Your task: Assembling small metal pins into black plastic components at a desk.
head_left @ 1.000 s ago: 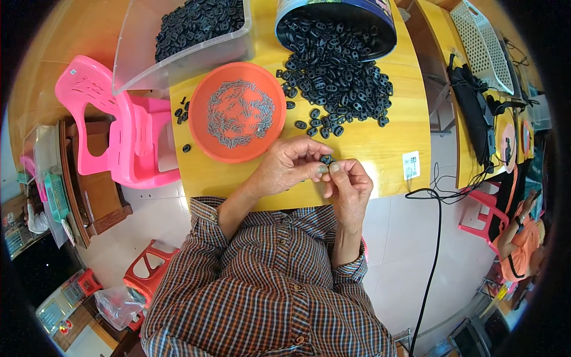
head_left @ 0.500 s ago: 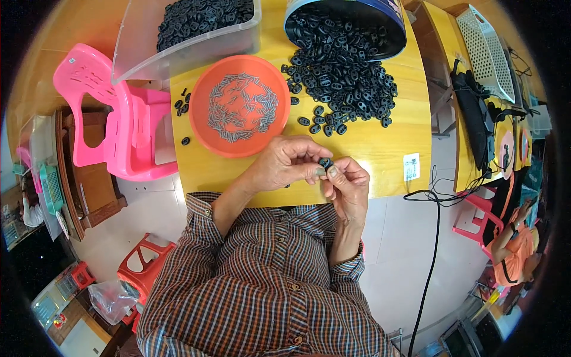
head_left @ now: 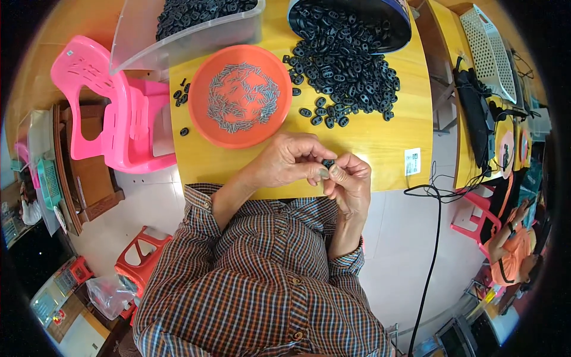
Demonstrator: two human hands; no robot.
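Note:
Between my fingertips, just above the table's near edge, is a small black two-holed oval piece [head_left: 328,162], mostly covered by the fingers. My left hand [head_left: 294,159] pinches it from the left with thumb and forefinger. From the other side my right hand [head_left: 350,178] grips it, thumb on top. Beyond my left hand lies an orange-red round plate [head_left: 198,98] with many small grey metal pins [head_left: 262,98] on it. A big heap of the same black oval pieces [head_left: 339,77] spreads over the table to the far right, with several loose ones at its near side.
The yellow table [head_left: 380,143] carries a clear plastic bin [head_left: 238,31] of black pieces and a tipped dark tub [head_left: 397,38]. A pink chair [head_left: 119,131] stands left, a red stool [head_left: 143,259] lower left. A black cable [head_left: 437,238] hangs at right. Another person [head_left: 511,253] sits far right.
The whole view has shifted slightly, so the plate and table appear higher. Both hands keep their pinch on the black piece, with the fingers drawn a little closer round it.

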